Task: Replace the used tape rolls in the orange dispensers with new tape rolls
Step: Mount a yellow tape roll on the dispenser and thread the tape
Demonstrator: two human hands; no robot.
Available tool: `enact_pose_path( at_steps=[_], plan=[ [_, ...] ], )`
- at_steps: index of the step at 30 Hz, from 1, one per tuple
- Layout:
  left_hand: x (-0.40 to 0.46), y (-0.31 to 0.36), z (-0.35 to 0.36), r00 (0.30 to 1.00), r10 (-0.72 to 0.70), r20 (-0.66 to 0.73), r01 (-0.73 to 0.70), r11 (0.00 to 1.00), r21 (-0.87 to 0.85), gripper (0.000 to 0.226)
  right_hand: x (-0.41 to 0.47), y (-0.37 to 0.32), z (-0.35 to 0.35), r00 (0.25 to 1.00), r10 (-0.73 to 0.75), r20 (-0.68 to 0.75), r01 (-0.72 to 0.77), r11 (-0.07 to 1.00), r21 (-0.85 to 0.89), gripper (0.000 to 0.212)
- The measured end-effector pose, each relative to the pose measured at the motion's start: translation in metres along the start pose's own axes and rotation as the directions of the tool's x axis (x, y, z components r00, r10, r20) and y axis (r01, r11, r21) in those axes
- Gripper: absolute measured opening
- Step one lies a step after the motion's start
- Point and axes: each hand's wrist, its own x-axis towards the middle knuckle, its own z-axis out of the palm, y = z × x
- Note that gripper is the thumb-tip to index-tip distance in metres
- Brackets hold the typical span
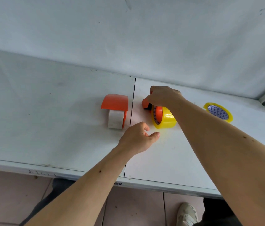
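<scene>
two orange plastic dispensers stand mid-table: right hand [163,97] grasps one [145,103] carrying a yellow tape roll [165,118], roll axis pointing 9 o'clock; left hand [138,137] relaxed, released, at 6 o'clock of the white-roll dispenser [115,110].

A white table [50,111] fills the middle, made of two tops butted together along a dark seam [132,103]. Behind it stands a pale grey wall [144,38], scuffed with small dark marks. A barcode sticker [117,183] sits on the table's front edge. Below, pinkish floor tiles [6,193] with grey grout. Soft, even light throughout.
</scene>
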Motion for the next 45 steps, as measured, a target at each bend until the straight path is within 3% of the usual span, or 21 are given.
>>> enact_pose_path(
  at_steps=[7,12,20,45],
  plan=[
    [0.000,0.000,0.000,1.000,-0.006,0.005,0.006,1.000,-0.006,0.050,0.009,0.003,-0.007,0.995,-0.015,-0.098,0.014,1.000,-0.008,0.017],
    [0.001,-0.001,0.000,1.000,-0.013,0.008,0.014,1.000,-0.014,0.050,0.014,-0.005,-0.022,0.997,-0.057,0.049,0.063,0.988,-0.140,0.035],
    [0.002,0.000,-0.001,0.999,-0.022,0.031,0.023,1.000,-0.010,0.050,0.018,-0.012,-0.027,0.978,-0.117,0.173,0.170,0.929,-0.330,0.037],
    [0.010,-0.009,-0.002,1.000,-0.001,0.020,0.001,1.000,-0.023,0.052,-0.008,0.002,-0.036,0.973,-0.101,0.207,0.162,0.939,-0.304,0.031]
  ],
)
